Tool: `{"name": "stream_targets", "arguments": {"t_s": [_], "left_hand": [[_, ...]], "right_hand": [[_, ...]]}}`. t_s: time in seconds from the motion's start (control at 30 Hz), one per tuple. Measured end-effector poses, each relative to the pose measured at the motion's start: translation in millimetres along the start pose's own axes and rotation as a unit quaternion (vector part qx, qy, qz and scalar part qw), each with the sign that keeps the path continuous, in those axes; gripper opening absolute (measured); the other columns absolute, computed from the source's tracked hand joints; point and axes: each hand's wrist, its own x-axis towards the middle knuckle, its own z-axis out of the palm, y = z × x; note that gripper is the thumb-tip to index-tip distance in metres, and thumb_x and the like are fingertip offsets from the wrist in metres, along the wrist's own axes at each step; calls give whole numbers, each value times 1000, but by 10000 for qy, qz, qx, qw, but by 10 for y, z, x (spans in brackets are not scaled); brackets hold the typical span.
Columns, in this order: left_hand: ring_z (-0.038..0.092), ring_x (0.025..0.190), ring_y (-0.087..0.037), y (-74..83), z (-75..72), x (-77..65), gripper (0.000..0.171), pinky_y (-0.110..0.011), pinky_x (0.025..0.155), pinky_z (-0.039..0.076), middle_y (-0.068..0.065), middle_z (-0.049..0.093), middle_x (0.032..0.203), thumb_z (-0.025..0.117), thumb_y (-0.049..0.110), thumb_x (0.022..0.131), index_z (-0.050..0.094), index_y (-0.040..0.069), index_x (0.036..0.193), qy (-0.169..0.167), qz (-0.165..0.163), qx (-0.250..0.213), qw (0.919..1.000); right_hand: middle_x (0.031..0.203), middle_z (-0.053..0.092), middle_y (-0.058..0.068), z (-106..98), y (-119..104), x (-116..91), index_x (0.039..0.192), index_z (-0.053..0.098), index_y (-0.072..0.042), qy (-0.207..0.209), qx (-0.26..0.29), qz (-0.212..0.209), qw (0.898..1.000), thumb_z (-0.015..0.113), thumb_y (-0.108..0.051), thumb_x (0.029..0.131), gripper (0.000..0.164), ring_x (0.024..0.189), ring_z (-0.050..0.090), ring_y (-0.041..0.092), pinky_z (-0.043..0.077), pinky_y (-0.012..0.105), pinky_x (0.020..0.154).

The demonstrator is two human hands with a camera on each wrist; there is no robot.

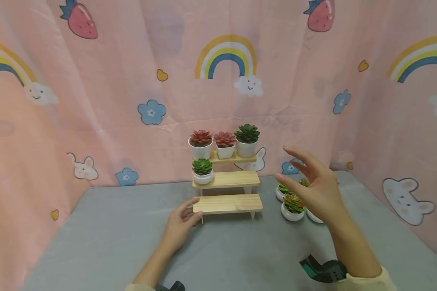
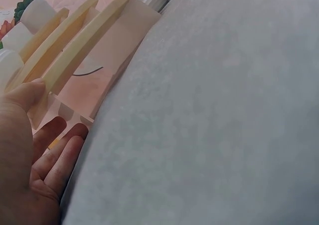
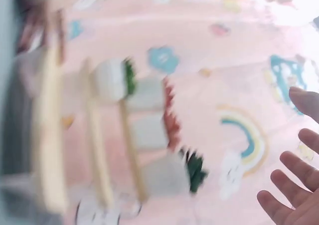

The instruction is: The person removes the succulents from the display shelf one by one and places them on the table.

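Observation:
A three-step wooden display stand [image 1: 227,203] stands on the table. My left hand [image 1: 178,226] holds the left end of its lowest step between thumb and fingers; in the left wrist view the thumb [image 2: 31,93] lies against that step. Potted succulents, two red [image 1: 224,140] and one dark green [image 1: 247,134], line the top step. A bright green succulent [image 1: 202,166] in a white pot sits at the left of the middle step. My right hand [image 1: 318,190] is raised with fingers spread, holding nothing, in front of several small potted succulents [image 1: 293,206] that it partly hides.
The grey-covered table [image 1: 124,234] reaches back to a pink printed curtain [image 1: 113,101], which also hangs along both sides. Dark straps [image 1: 324,270] are worn on the wrists. Motion blurs the stand in the right wrist view.

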Motion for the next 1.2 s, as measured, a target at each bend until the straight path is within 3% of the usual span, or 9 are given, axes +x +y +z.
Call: {"name": "stream_targets", "arguments": {"t_s": [0.3, 0.47, 0.67, 0.9, 1.07, 1.2], "left_hand": [[75, 99, -26, -35, 20, 24, 48, -24, 74, 59, -22, 71, 123, 76, 18, 91, 62, 15, 137, -26, -89, -103, 9999], [75, 98, -24, -26, 30, 21, 48, -23, 74, 58, -21, 71, 122, 76, 19, 92, 61, 15, 137, -49, -87, -61, 9999], [75, 98, -27, -11, 14, 23, 48, -23, 73, 59, -24, 71, 120, 76, 19, 92, 61, 12, 137, 8, -3, -49, 10000], [74, 102, -28, 1, -8, 5, 47, -25, 76, 60, -23, 70, 124, 76, 19, 92, 62, 14, 136, 57, 6, -45, 10000], [74, 103, -28, -2, -8, 18, 46, -26, 77, 60, -21, 69, 127, 74, 20, 93, 62, 15, 137, 14, -6, -31, 10000], [74, 103, -28, 4, -8, 15, 46, -27, 77, 61, -19, 69, 130, 74, 20, 93, 62, 16, 137, 32, -17, 0, 10000]], "right_hand": [[146, 57, 10, 485, -236, 300, 140, 59, -9, 207, 964, -546, 9936, 77, 5, 84, 60, 137, 49, 7, 43, 23, 114], [147, 57, 8, 742, -245, 388, 139, 60, -12, 144, 930, -720, 9930, 80, -3, 84, 59, 140, 49, 17, 43, 44, 116], [144, 60, 8, 1113, -161, 478, 137, 61, -11, -200, 1173, -768, 9899, 82, -11, 85, 56, 138, 52, 22, 44, 50, 114], [145, 59, 11, 1589, 26, 435, 135, 63, -10, -683, 844, -686, 9917, 83, -20, 85, 55, 142, 50, 26, 43, 54, 114], [155, 49, 13, 1775, 124, 380, 141, 58, -11, -909, 476, -626, 9927, 83, -23, 85, 62, 149, 40, 34, 36, 61, 117], [158, 46, 12, 1869, 197, 348, 147, 52, -12, -996, 251, -582, 9930, 83, -25, 86, 69, 150, 38, 34, 35, 59, 118]]}}
